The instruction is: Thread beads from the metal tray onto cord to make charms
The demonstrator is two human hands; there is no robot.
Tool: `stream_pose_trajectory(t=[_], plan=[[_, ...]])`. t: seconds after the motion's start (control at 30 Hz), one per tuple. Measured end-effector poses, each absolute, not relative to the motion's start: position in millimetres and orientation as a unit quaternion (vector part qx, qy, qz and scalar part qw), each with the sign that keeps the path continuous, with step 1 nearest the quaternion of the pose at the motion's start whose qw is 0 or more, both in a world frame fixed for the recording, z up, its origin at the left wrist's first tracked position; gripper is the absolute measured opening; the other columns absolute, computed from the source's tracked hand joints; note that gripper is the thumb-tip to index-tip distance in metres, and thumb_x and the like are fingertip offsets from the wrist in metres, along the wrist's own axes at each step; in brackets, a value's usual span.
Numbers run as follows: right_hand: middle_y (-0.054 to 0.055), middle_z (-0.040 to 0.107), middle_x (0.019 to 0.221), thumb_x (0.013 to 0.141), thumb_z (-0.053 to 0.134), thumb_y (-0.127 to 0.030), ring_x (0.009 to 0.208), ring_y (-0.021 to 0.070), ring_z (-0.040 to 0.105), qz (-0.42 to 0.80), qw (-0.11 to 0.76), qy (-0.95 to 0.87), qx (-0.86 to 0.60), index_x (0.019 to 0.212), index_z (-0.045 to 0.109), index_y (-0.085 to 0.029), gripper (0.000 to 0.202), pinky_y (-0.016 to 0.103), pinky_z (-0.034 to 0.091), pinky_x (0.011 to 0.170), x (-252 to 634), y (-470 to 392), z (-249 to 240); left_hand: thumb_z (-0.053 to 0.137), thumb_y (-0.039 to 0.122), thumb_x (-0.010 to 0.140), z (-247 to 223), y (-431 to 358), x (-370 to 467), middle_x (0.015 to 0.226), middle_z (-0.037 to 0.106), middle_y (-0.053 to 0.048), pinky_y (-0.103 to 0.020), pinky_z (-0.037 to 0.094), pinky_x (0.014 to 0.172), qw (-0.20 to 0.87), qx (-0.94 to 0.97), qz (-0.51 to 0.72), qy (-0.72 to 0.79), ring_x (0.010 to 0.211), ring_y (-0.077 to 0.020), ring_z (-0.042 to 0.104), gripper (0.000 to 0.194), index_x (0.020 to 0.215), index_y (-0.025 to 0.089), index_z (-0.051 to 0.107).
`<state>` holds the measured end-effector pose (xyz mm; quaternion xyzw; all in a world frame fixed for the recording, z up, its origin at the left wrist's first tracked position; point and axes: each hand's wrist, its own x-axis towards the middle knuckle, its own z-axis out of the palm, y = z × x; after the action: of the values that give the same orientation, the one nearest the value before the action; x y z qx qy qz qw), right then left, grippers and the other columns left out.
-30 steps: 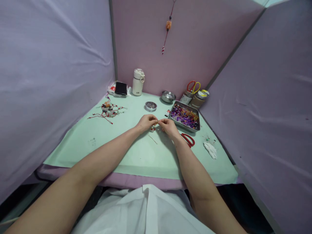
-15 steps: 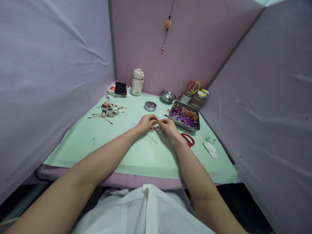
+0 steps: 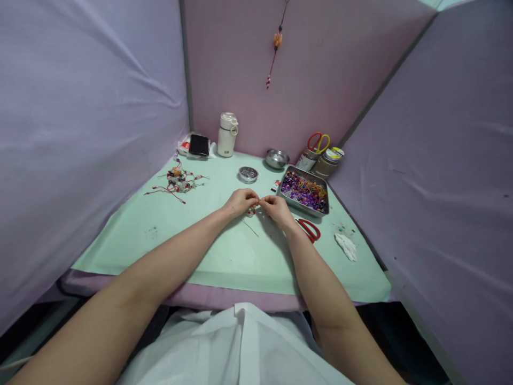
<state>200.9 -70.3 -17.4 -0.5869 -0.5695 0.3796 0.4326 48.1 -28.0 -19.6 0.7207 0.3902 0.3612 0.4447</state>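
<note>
My left hand (image 3: 242, 202) is closed in a pinch on a beaded cord, with its small red and white beads (image 3: 251, 212) hanging just under the fingertips. From there a thin tan cord end (image 3: 250, 228) trails onto the green tabletop. My right hand (image 3: 276, 207) pinches at the same spot, its fingertips meeting those of the left. The small part between the fingers is mostly hidden. Red-handled scissors (image 3: 309, 230) lie beside my right wrist, partly covered by it.
A metal tray (image 3: 306, 208) of purple and orange beads stands right. Behind are a round dish (image 3: 248, 174), a steel bowl (image 3: 277, 159), jars (image 3: 327, 162) and a white bottle (image 3: 226, 140). Finished-looking beaded strings (image 3: 180, 181) lie left; a white cloth (image 3: 346, 247) lies right.
Both hands stay at almost the same place, fingertips together. The fingers shift very slightly around the cord; the view moves a touch.
</note>
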Motion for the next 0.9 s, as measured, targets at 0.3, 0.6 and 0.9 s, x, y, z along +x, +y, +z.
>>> stream_pose_trajectory(t=[0.3, 0.6, 0.9], plan=[[-0.002, 0.056, 0.059, 0.066, 0.060, -0.036, 0.051, 0.0088, 0.040, 0.313, 0.434, -0.608, -0.586, 0.069, 0.063, -0.016, 0.020, 0.022, 0.030, 0.050, 202.6, -65.7, -21.6, 0.056, 0.020, 0.070, -20.9, -26.8, 47.0, 0.061, 0.061, -0.002, -0.022, 0.041, 0.053, 0.453, 0.723, 0.345, 0.390, 0.054, -0.0100, 0.054, 0.011, 0.071, 0.014, 0.064], [0.001, 0.060, 0.069, 0.068, 0.061, -0.041, 0.064, 0.0125, 0.052, 0.355, 0.482, -0.563, -0.570, 0.075, 0.061, -0.017, 0.025, 0.023, 0.038, 0.056, 201.3, -65.3, -19.4, 0.058, 0.023, 0.071, -17.5, -28.7, 49.8, 0.064, 0.060, -0.001, -0.023, 0.042, 0.055, 0.506, 0.668, 0.385, 0.386, 0.057, -0.0103, 0.052, 0.010, 0.073, 0.015, 0.062], [0.004, 0.063, 0.078, 0.062, 0.073, -0.044, 0.080, 0.0144, 0.060, 0.536, 0.496, -0.464, -0.501, 0.075, 0.058, -0.017, 0.033, 0.023, 0.047, 0.067, 191.8, -73.3, -11.0, 0.059, 0.024, 0.069, -11.2, -33.5, 54.5, 0.070, 0.062, -0.002, -0.027, 0.043, 0.070, 0.503, 0.624, 0.450, 0.393, 0.069, -0.0130, 0.054, 0.010, 0.071, 0.015, 0.063]])
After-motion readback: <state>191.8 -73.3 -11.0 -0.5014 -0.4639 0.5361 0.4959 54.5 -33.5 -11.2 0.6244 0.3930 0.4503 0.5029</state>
